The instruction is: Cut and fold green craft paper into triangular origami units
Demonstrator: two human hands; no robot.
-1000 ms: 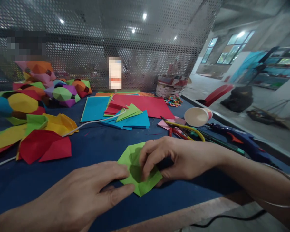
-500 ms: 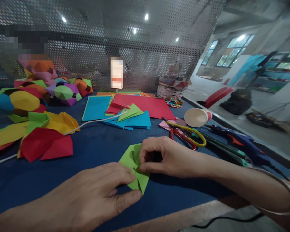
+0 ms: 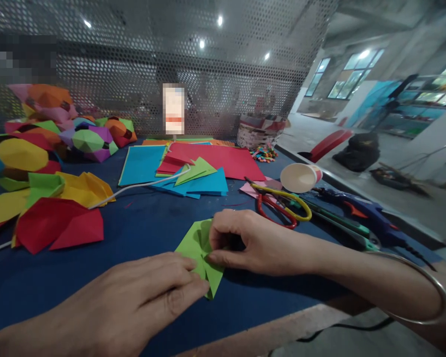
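A folded light green paper (image 3: 191,243) lies on the dark blue tabletop before me, creased, with pointed corners. My left hand (image 3: 144,292) rests flat on its left and lower part, fingers stretched out and the thumb on the lower fold. My right hand (image 3: 256,243) pinches the paper near its middle, thumb and curled fingertips together; the fingers hide the upper right part. Beyond the right hand are red-handled scissors (image 3: 277,213) and yellow-handled scissors (image 3: 301,206).
Folded coloured pieces, one a red paper (image 3: 55,223), lie left, below several paper balls (image 3: 89,141). Red sheets (image 3: 215,158) and blue sheets (image 3: 141,163) are stacked behind. A white cord (image 3: 134,187) crosses the table. At right are a paper cup (image 3: 299,177) and a glue gun (image 3: 367,213).
The left thumb has drawn up closer to its fingers on the green paper. The right hand keeps its pinch. The whole view has shifted slightly, so things appear further left.
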